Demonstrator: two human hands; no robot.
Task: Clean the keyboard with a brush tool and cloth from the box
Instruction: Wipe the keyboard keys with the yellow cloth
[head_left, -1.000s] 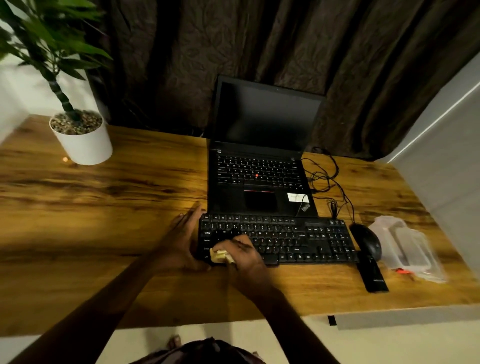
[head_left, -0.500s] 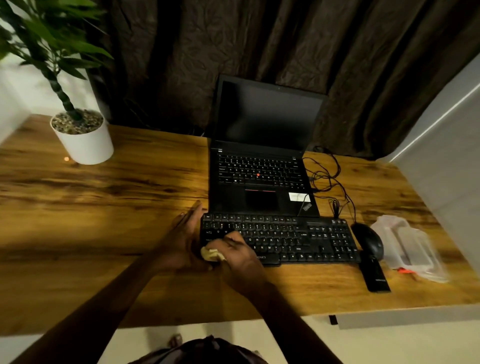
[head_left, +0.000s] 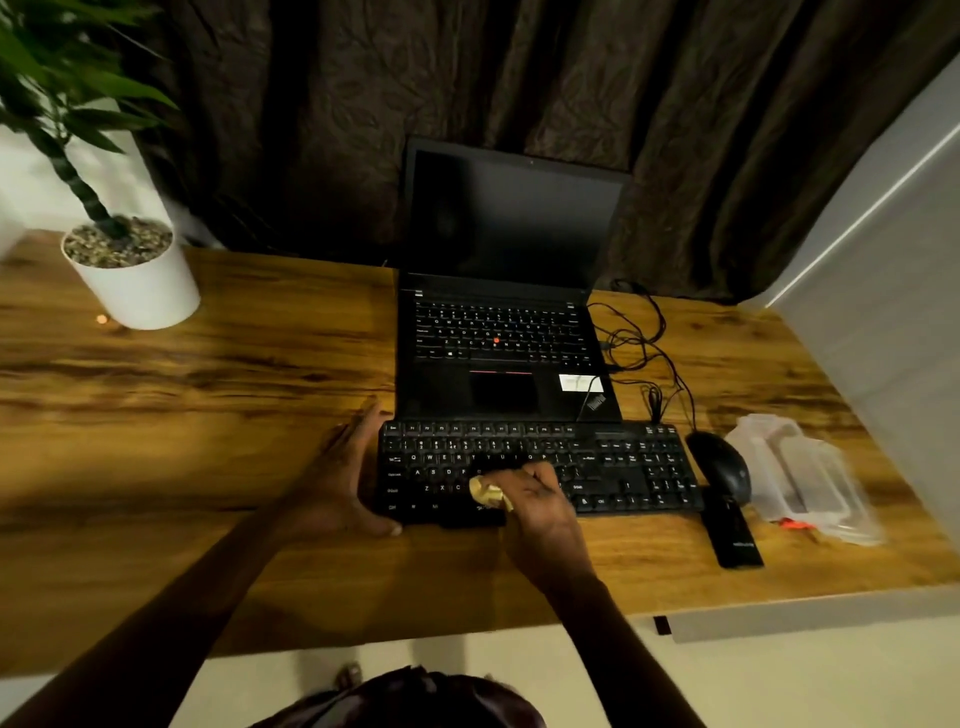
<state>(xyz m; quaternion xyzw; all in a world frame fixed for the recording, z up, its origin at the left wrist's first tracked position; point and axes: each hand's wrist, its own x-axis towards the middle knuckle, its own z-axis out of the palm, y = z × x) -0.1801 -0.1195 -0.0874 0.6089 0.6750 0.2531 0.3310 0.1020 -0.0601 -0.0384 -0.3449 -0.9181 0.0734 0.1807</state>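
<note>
On the desk (head_left: 208, 415), the cloth (head_left: 485, 492) gripped in the right hand (head_left: 537, 499) has been swept rightward across the keyboard (head_left: 623, 467), which is braced by the flat left hand (head_left: 337, 483), so wiping is judged unfinished.

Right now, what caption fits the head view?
Right hand presses a yellow cloth on the keyboard; left hand steadies its left end.

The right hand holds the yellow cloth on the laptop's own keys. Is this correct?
No. In the head view the right hand holds the yellow cloth on the separate black keyboard in front of the laptop.
</note>
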